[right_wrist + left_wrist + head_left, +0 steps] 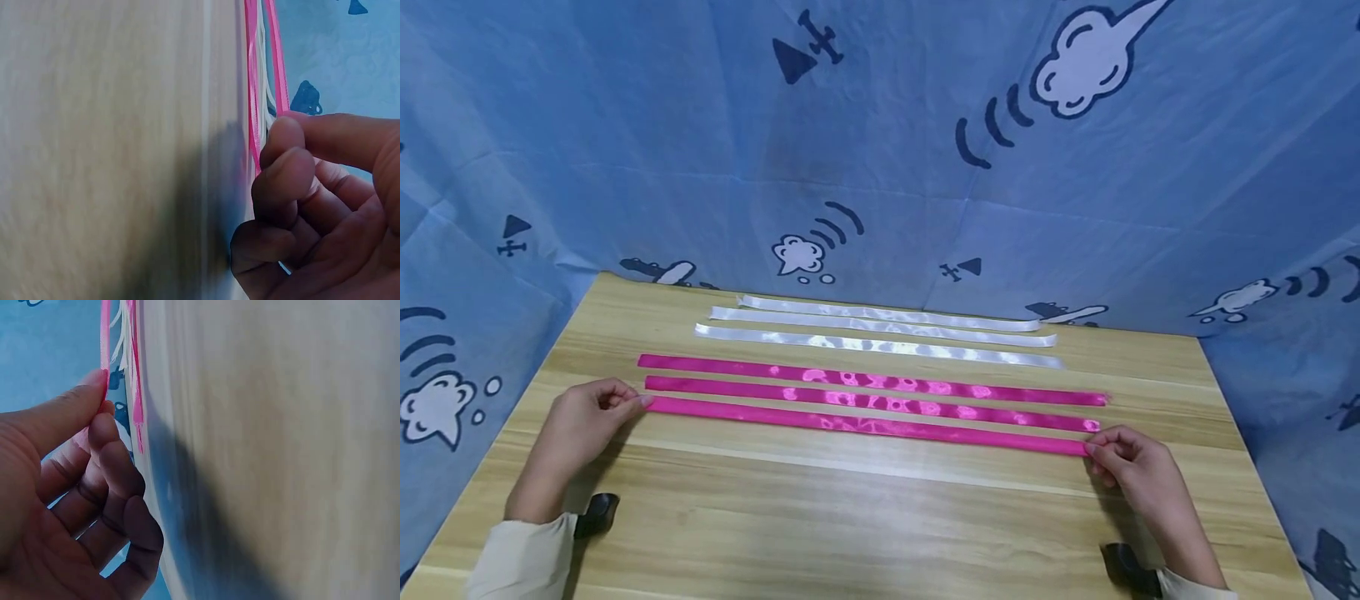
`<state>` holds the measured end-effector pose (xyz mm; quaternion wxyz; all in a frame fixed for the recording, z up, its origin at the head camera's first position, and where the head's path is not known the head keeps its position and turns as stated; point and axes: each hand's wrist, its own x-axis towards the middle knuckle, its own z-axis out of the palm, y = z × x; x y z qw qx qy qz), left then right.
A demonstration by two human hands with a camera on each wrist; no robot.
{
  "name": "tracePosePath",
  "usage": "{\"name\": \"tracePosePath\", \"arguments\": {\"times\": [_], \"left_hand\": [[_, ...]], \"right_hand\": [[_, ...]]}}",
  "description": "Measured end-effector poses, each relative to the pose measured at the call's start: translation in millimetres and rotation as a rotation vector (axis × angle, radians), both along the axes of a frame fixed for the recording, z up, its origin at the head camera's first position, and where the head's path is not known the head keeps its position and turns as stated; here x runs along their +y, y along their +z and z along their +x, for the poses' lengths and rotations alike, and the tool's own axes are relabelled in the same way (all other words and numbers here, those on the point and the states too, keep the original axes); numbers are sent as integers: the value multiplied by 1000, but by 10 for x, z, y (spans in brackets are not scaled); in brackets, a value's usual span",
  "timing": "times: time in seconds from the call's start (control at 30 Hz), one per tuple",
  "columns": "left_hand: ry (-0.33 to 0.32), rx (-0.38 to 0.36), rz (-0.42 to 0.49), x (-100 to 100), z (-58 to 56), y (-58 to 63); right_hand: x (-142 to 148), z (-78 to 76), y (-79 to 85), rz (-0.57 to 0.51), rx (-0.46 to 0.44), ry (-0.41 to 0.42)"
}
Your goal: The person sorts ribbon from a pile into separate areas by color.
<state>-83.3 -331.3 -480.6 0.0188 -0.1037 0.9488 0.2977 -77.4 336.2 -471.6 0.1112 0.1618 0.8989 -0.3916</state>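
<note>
A bright pink satin ribbon stretches straight between my two hands, nearest to me of three pink ones. My left hand pinches its left end between thumb and forefinger; in the left wrist view that ribbon end rises above the tabletop. At the other end, my right hand pinches the ribbon the same way, other fingers curled below. Just beyond lie a middle pink ribbon and a far pink ribbon, roughly parallel to the held one.
Three white ribbons lie farther back: a near one, a middle one and a far one. They rest on the wooden table. A blue printed cloth hangs behind the table and at both sides.
</note>
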Motion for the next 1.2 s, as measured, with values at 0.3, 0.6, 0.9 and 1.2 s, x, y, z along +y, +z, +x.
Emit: {"name": "tracePosePath", "arguments": {"times": [0.3, 0.6, 0.9, 1.2], "left_hand": [[2, -32, -9, 43, -51, 1], [1, -65, -11, 58, -79, 14], [28, -153, 6, 1, -76, 18], [30, -64, -13, -18, -5, -22]], "right_hand": [[5, -32, -21, 42, 9, 6], [23, -18, -31, 25, -2, 10], [54, -4, -5, 56, -16, -14], [84, 39, -6, 64, 31, -71]]}}
